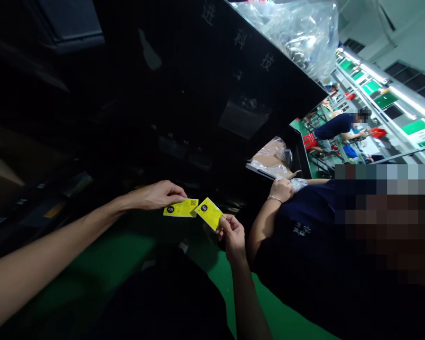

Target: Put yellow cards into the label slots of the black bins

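Between the thumb and fingers of my left hand [159, 194] is a yellow label [181, 208] with a black round mark and a small square code. My right hand [233, 236] pinches a second yellow label [209, 213] by its lower right corner; this one is tilted and bears a similar black mark. The labels' near edges almost meet, and I cannot tell whether they touch. Both are held in the air in front of a dark cabinet [184, 104], above a green floor [102, 264].
Close on my right stands a co-worker in a dark shirt [286, 255], one hand [281, 190] by a bin with clear plastic and cardboard [272, 153]. A large clear plastic bag [301, 38] rests atop the cabinet. Farther back, another person [336, 128] bends over a workbench.
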Tool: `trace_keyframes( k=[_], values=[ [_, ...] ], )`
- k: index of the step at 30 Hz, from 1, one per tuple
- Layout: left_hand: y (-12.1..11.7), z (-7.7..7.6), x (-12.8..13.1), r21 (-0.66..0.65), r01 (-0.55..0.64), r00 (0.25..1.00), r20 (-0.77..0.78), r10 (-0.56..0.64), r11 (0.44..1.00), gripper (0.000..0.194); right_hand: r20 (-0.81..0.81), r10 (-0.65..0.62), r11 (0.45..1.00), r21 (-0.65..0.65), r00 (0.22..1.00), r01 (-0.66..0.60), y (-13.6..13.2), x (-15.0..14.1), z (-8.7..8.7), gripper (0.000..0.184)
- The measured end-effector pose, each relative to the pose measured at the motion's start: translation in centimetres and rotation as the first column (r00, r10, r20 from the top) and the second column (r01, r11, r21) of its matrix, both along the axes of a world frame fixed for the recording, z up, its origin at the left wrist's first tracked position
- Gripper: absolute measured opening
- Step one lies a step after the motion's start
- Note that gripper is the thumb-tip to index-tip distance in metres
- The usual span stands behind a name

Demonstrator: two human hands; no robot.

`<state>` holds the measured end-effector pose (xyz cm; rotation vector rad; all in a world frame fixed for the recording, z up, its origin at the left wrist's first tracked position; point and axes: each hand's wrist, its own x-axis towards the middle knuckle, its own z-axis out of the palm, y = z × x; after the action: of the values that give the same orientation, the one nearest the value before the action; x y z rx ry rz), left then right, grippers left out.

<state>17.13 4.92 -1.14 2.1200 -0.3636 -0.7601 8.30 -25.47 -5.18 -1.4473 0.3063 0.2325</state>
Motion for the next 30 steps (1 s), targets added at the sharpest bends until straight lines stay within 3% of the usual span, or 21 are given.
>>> trace_keyframes(
  k=[12, 15, 17, 19, 21, 23, 25, 30],
  values=[
    [-0.1, -0.9, 0.7, -0.001, -0.027, 1.000, 0.007, 0.027, 1.000, 0.042, 0.000, 0.019, 0.999, -0.051, 1.000, -0.019, -0.2, 0.5, -0.3, 0.040],
    [-0.3, -2.0, 2.1, 0.093, -0.241, 0.965, 0.128, 0.228, 0.966, 0.043, -0.033, 0.009, 0.998, -0.067, 0.999, -0.012, -1.0, -0.4, -1.3, 0.044],
    [-0.5, -2.9, 3.5, 0.098, -0.420, 0.884, 0.269, 0.383, 0.902, 0.045, -0.080, -0.011, 0.997, -0.071, 0.997, 0.006, -1.5, -1.2, -2.3, 0.050],
    [-1.1, -3.9, 5.2, 0.069, -0.503, 0.793, 0.432, 0.429, 0.861, 0.046, -0.122, -0.041, 0.996, -0.084, 0.992, 0.031, -2.0, -2.1, -3.4, 0.055],
    [-2.2, -4.8, 7.2, 0.101, -0.462, 0.730, 0.608, 0.313, 0.881, 0.048, -0.159, -0.071, 0.993, -0.103, 0.985, 0.055, -2.4, -2.9, -4.2, 0.058],
    [-3.7, -5.6, 9.1, 0.186, -0.348, 0.698, 0.706, 0.121, 0.919, 0.048, -0.187, -0.096, 0.990, -0.121, 0.978, 0.074, -2.8, -3.5, -4.5, 0.057],
    [-5.2, -6.4, 10.9, 0.255, -0.247, 0.698, 0.716, -0.011, 0.935, 0.048, -0.200, -0.116, 0.988, -0.121, 0.973, 0.093, -3.2, -3.9, -4.5, 0.056],
    [-7.1, -7.9, 14.4, 0.362, -0.150, 0.749, 0.650, -0.133, 0.920, 0.046, -0.181, -0.117, 0.989, -0.111, 0.976, 0.098, -3.9, -2.2, -3.3, 0.073]
  ],
)
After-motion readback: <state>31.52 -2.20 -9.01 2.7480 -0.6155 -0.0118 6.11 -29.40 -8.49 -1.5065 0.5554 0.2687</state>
